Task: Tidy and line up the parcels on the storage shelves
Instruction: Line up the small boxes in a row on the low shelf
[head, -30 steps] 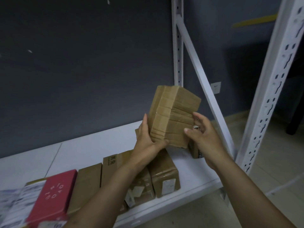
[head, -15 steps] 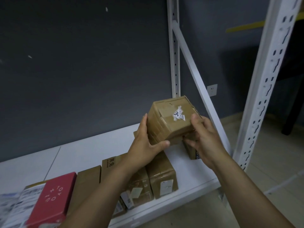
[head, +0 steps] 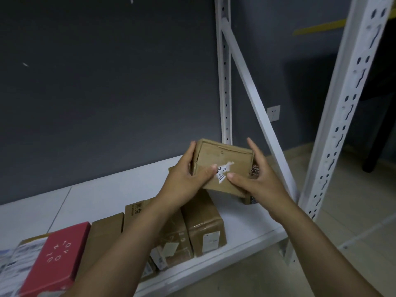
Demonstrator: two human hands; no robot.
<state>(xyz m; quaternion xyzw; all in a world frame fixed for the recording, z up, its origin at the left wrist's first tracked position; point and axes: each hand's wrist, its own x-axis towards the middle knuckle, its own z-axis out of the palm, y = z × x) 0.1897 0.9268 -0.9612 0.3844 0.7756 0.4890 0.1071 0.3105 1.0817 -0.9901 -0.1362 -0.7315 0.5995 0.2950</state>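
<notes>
Fingers [head: 191, 152] of the left hand [head: 182, 181] are seen curled round the left side of a brown parcel [head: 222, 155], with the thumb pressed beside its torn white label [head: 222, 173]; the right side is gripped likewise by the right hand [head: 259, 185]. The parcel is held above the right end of the white shelf [head: 102, 196]. Along the shelf's front edge a red box [head: 57, 251] and a row of brown parcels [head: 205, 224] are lined up side by side. A smaller parcel [head: 249, 200] is partly hidden beneath the right hand, near the front upright [head: 334, 133].
</notes>
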